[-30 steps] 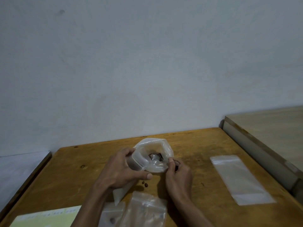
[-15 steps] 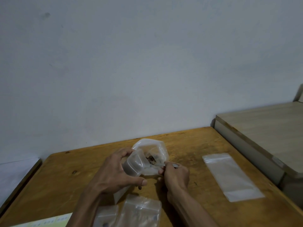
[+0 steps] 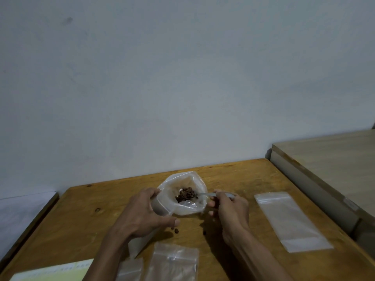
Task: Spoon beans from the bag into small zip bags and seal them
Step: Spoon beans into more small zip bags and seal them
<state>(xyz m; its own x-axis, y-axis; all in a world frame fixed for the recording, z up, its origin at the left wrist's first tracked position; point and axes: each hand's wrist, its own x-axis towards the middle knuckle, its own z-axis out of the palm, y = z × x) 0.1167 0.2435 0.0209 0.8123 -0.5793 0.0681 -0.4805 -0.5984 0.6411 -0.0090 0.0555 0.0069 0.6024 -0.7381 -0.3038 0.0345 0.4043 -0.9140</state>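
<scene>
An open clear bean bag [image 3: 194,207] stands at the middle of the wooden table [image 3: 233,175]. My right hand [image 3: 231,207] pinches the handle of a small metal spoon [image 3: 205,194]. The spoon's bowl is heaped with brown beans [image 3: 185,193] and sits at the bag's mouth. My left hand [image 3: 142,213] grips a small translucent zip bag [image 3: 142,244] against the bean bag's left side, and that bag's lower end hangs below my palm. Two loose beans [image 3: 176,230] lie on the table between my hands.
Two small zip bags [image 3: 174,262] lie flat at the near edge. A longer flat plastic bag [image 3: 290,220] lies to the right. A pale yellow sheet [image 3: 52,272] sits at the near left corner. A lighter table [image 3: 334,159] adjoins on the right, and a wall is behind.
The spoon has come up to the bag's mouth with a heap of beans on it. My right hand has drawn slightly right. My left hand keeps its grip.
</scene>
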